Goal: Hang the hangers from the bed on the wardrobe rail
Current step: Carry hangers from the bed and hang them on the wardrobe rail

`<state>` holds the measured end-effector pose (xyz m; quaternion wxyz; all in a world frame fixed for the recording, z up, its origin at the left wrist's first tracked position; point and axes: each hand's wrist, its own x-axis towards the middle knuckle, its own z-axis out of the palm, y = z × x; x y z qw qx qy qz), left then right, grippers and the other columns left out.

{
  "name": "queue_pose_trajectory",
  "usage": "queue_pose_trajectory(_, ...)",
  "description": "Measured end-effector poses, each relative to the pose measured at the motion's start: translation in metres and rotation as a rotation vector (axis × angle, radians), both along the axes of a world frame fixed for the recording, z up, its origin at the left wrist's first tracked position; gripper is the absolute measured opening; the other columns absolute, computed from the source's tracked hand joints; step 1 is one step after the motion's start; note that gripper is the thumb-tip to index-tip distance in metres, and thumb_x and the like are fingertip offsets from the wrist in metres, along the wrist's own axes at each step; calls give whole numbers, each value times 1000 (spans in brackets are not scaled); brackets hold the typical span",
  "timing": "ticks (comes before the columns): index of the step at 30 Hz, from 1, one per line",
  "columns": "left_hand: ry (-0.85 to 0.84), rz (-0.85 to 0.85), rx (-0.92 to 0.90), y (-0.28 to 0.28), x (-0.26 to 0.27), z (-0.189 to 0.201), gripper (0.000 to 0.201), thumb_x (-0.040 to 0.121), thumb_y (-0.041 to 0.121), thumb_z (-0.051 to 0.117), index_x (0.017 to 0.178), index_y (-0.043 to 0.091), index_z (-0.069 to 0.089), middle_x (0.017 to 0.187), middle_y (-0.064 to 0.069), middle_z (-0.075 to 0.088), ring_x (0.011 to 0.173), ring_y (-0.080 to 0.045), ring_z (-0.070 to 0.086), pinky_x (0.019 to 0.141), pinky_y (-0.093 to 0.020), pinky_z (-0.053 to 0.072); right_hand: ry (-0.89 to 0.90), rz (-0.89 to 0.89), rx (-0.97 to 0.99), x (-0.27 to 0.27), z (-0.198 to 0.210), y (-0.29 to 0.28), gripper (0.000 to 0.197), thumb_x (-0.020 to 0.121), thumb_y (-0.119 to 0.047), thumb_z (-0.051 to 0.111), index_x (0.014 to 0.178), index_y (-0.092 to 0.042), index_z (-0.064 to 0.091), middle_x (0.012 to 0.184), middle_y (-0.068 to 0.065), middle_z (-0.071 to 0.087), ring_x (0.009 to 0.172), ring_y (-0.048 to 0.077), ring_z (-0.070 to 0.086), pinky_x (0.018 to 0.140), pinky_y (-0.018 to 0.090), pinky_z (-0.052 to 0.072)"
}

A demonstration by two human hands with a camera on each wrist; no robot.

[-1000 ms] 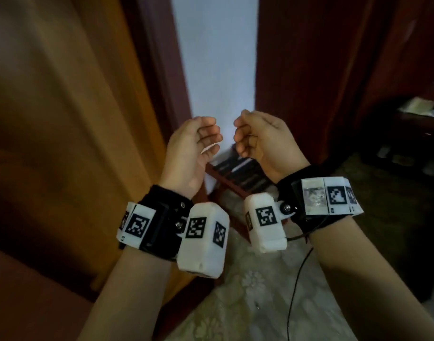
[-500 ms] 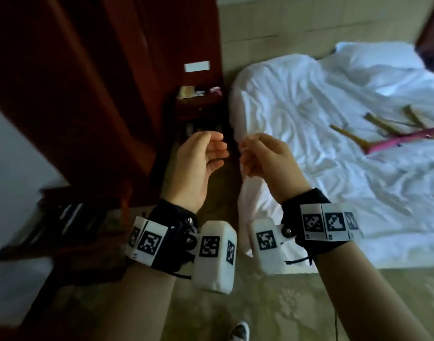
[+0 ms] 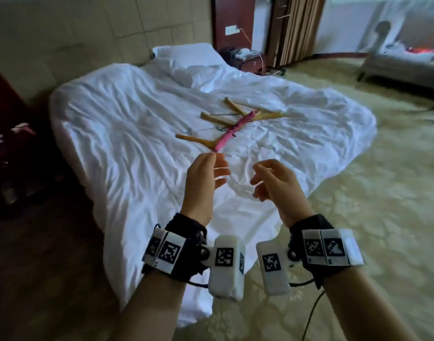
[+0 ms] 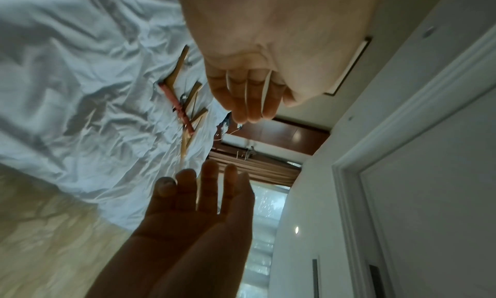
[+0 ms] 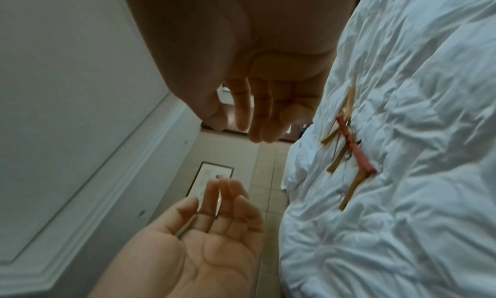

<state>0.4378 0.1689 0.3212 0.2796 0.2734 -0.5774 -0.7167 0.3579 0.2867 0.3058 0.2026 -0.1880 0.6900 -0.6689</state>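
Note:
Several hangers lie in a loose pile in the middle of the white bed [image 3: 127,124]: a pink hanger [image 3: 235,129] across wooden hangers [image 3: 212,119]. The same pile shows in the left wrist view, pink hanger [image 4: 180,107], and in the right wrist view, pink hanger [image 5: 354,150]. My left hand [image 3: 217,168] hovers over the bed's near part, just short of the pink hanger's near tip, with relaxed fingers and nothing in it. My right hand [image 3: 260,179] floats beside it, fingers loosely spread, also holding nothing. No wardrobe rail is in view.
Dark wooden furniture [image 3: 6,134] stands along the bed's left side. A pillow [image 3: 186,55] lies at the head of the bed, and a nightstand [image 3: 246,59] and curtain [image 3: 292,28] stand beyond it. A grey bench [image 3: 398,67] is at the far right. Patterned carpet [image 3: 358,217] lies right of the bed.
The view has swung from the wardrobe round to the bed. Both hands have uncurled from loose fists and now reach out over the bed toward the hangers.

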Motion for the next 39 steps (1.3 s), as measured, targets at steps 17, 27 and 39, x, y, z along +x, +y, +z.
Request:
queue_pose_trajectory(17, -50, 30, 257, 12, -332, -36, 25, 99, 23, 39, 85, 17, 59, 80, 1, 64, 74, -11, 61, 67, -24, 43, 41, 8, 152, -330, -33, 23, 6, 94, -19, 55, 88, -18, 57, 74, 5, 63, 56, 17, 57, 50, 25, 43)
queue_pose_trajectory(27, -115, 199, 302, -56, -455, -86, 24, 96, 24, 42, 83, 17, 60, 82, 1, 65, 76, -13, 62, 74, -28, 43, 108, 140, 277, -484, -70, -62, 1, 93, -22, 55, 94, -22, 56, 78, 1, 66, 63, 15, 63, 58, 29, 49)
queue_pose_trajectory(39, -197, 301, 418, -167, -609, -153, 27, 97, 30, 41, 79, 17, 57, 80, 1, 66, 76, -13, 62, 73, -28, 45, 172, 180, 463, -646, -125, -178, 16, 91, -25, 57, 104, -16, 57, 87, 6, 68, 74, 20, 67, 73, 39, 53)
